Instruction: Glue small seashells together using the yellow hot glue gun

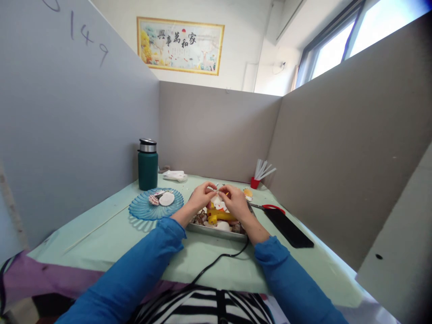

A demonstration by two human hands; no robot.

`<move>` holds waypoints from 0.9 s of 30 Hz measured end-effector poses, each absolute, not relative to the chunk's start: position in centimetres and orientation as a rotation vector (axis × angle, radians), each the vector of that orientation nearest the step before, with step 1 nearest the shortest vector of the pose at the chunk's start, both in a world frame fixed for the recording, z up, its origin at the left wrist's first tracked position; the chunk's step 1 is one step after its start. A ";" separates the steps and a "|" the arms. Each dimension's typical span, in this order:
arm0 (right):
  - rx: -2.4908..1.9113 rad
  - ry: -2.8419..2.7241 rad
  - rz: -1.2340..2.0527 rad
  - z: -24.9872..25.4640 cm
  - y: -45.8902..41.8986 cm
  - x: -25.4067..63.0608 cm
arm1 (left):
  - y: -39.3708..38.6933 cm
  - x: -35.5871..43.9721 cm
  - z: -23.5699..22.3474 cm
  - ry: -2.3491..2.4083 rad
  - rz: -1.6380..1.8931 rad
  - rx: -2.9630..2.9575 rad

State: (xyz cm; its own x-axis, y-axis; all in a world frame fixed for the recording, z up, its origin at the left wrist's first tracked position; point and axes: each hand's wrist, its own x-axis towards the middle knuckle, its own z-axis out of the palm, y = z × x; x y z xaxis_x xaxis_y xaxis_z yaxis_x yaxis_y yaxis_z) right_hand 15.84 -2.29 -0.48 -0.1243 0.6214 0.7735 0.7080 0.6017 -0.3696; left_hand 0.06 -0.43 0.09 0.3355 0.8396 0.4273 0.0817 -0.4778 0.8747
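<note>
A: Take the metal tray (216, 231) as the landmark. What's left of it?

B: Farthest left, beyond it, a green bottle (147, 171). Nearer the tray, a blue plate (138, 209) carries a ribbed shell (154, 200) and a white disc (166, 199).

A: And the left hand (203, 194)?

B: Over the tray, thumb and fingers closed in a pinch on a small pale piece (218, 191), too small to identify.

A: How would that piece handle?

B: I'd judge it light and rather fragile, perhaps stiff. Take it by opposite edges, with fingertips only; squeezing could chip it or make it slip.

A: Below it?

B: Inside the tray, a yellow glue gun (221, 215) lies among shells. It looks like hard plastic, heavier than the piece; the handle is the place to grip, well away from the nozzle.

A: The right hand (236, 200)?

B: Above the tray's right side, also pinching the piece, as far as I can see.

A: Farther right?

B: A red cup (254, 183) of white sticks beyond the tray, then red-handled scissors (274, 208) and a flat black slab (286, 227) to its right.
</note>
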 end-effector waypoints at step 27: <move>-1.113 -1.770 -0.056 -0.5 -2.2 15.8 | -0.3 0.0 0.1 0.846 1.281 1.714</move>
State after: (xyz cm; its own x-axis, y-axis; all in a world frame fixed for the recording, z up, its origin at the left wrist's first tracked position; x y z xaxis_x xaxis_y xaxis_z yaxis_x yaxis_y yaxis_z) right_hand 15.80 -2.21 -0.53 -0.0732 0.6511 0.7555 0.6973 0.5750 -0.4280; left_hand -0.01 -0.26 0.09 0.2581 0.8713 0.4173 0.0422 -0.4417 0.8961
